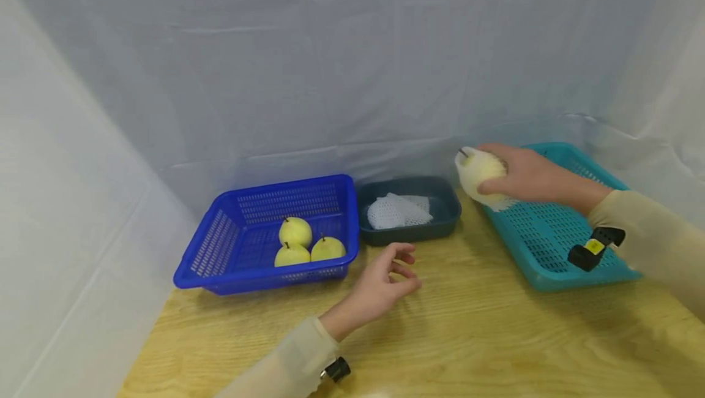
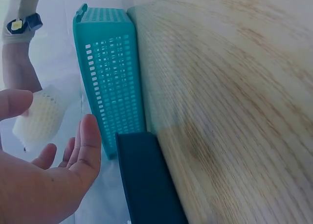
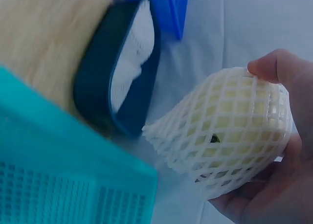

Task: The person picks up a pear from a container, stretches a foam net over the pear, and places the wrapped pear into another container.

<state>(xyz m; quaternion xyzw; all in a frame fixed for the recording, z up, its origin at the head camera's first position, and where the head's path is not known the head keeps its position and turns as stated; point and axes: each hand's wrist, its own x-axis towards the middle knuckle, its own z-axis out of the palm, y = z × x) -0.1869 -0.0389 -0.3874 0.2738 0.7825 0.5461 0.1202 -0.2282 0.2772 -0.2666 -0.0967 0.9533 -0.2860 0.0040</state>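
My right hand (image 1: 525, 174) grips a pear (image 1: 478, 171) wrapped in a white foam net sleeve, held up over the left edge of the teal basket (image 1: 529, 251). In the right wrist view the netted pear (image 3: 234, 126) shows its mesh drawn to a loose point on one side, with thumb and fingers round the other. My left hand (image 1: 380, 288) is raised over the table in front of the dark green tray (image 1: 404, 236), fingers loosely bent, with nothing in it. Seen from the left wrist, the left hand (image 2: 54, 180) stands apart from the pear.
White foam nets (image 1: 398, 211) lie in the dark tray. To its left, a blue basket (image 1: 264, 278) holds yellow pears (image 1: 294, 232), three of them in sight. The wooden table (image 1: 440, 337) meets white sheeting (image 1: 330, 67) at the back and sides.
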